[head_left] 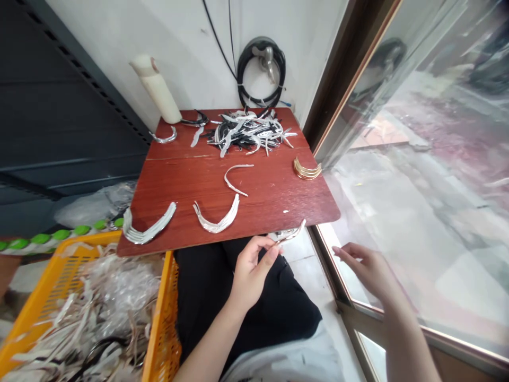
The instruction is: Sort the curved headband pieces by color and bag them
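My left hand (254, 268) is just past the board's front edge, thumb and fingers pinching a thin curved white-and-silver strip (294, 232). Away to the right, beside the glass, my right hand (368, 265) has its thumb and fingers drawn together; anything between them is too small to make out. On the red-brown board (183, 175) lie a nested stack of curved white strips (149, 233), a second stack of white strips (218, 225) and a single curved white strip (228, 180). Several gold curved strips (307, 171) sit nested at the right edge.
A heap of loose white, black and silver strips (246, 130) covers the board's back. A white bottle (159, 90) stands back left. A yellow crate (161, 313) of strips and clear plastic is at lower left. Black cable (242, 79) hangs on the wall; a glass panel (397, 212) borders the right.
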{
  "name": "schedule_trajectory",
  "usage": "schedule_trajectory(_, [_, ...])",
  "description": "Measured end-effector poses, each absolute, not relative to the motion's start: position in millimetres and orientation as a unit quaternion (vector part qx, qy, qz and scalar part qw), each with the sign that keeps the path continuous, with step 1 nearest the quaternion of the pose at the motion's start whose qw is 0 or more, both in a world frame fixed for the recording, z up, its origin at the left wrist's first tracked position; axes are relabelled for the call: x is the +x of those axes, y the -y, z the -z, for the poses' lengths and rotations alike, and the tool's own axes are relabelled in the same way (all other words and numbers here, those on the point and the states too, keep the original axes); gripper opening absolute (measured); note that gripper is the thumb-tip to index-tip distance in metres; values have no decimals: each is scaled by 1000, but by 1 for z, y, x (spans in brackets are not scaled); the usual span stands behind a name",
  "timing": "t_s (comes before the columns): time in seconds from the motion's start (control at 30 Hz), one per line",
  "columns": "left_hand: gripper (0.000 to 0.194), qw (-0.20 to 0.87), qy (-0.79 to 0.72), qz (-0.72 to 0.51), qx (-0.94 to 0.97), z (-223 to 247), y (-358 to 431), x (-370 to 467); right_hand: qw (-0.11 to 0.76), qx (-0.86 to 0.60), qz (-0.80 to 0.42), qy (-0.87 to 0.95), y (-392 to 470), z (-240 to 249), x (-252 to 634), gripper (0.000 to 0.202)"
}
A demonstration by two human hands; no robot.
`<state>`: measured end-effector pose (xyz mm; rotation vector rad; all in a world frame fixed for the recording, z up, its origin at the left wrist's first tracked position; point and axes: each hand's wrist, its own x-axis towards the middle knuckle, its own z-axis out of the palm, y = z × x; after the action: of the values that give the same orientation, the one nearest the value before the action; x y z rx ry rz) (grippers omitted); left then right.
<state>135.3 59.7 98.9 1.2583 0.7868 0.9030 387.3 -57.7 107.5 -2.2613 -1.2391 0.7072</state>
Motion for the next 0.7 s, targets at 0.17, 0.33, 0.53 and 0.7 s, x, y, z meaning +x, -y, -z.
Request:
schedule_trajectory(0.17, [15, 712, -337, -459, 410, -98, -50, 144, 428, -660, -319, 528, 23, -112, 318, 18])
schedule_trajectory(0.33, [21, 726, -355, -495, 320, -103, -52, 135, 483, -550, -291, 616, -18, -117, 270, 21])
schedule_trajectory(0.53, [21, 651, -400, -546, 344, -102, -64, 113, 496, -495, -234, 674, -54, -126, 251, 16])
schedule_trajectory(0.7, [27, 373, -530, -542, 535, -91, -79, 91, 407, -493, -143, 756, -96, -146, 256, 15])
